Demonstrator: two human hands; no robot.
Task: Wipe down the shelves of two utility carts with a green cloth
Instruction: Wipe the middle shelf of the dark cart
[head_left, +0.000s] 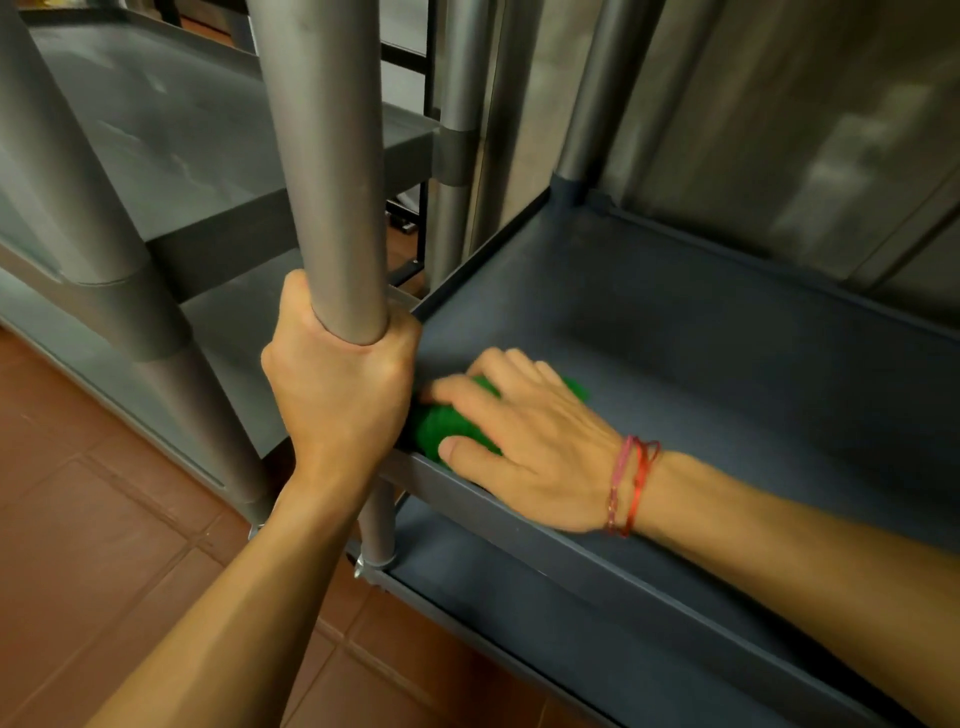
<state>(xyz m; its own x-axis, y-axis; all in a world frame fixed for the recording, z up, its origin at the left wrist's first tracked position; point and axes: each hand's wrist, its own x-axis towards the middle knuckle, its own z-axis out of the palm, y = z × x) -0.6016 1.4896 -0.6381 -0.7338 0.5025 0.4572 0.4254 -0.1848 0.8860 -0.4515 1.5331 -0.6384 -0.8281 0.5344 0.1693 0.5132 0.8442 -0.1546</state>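
Green cloth (441, 423) is down on the shelf (675, 332), bunched up, tucked right into the near left corner. The right hand (524, 436) sits on top of it. The fingers (467, 389) are fanned out and nearly flat, pressing it to the surface, with the thumb (467, 449) laid along the cloth's near edge. A bit of green peeks out past the fingertips, and more shows between forefinger and thumb. Red cords (631, 483) ring that wrist.

Just left of those fingertips stands the corner post (332, 208), and the left hand (337, 374) grips it hard, fingers wrapped all the way round. By the look of it, that grip is bracing the cart.

So the step in hand is the middle shelf of this cart, corner work. Out beyond the fingers the rest of that shelf runs off to the right, and whether it has been wiped I cannot tell. Below the wrist lies the bottom shelf (571, 639). Past the post, on the left-hand side, the second cart (156, 156) waits over the red tile floor (78, 519).

What next? Likely a firm sweep out of the corner, away from the post and along the shelf's lip. That calls for the palm to stay flat, so the bunched cloth drags along with it and does not roll free. The post grip steadies things as the stroke goes.
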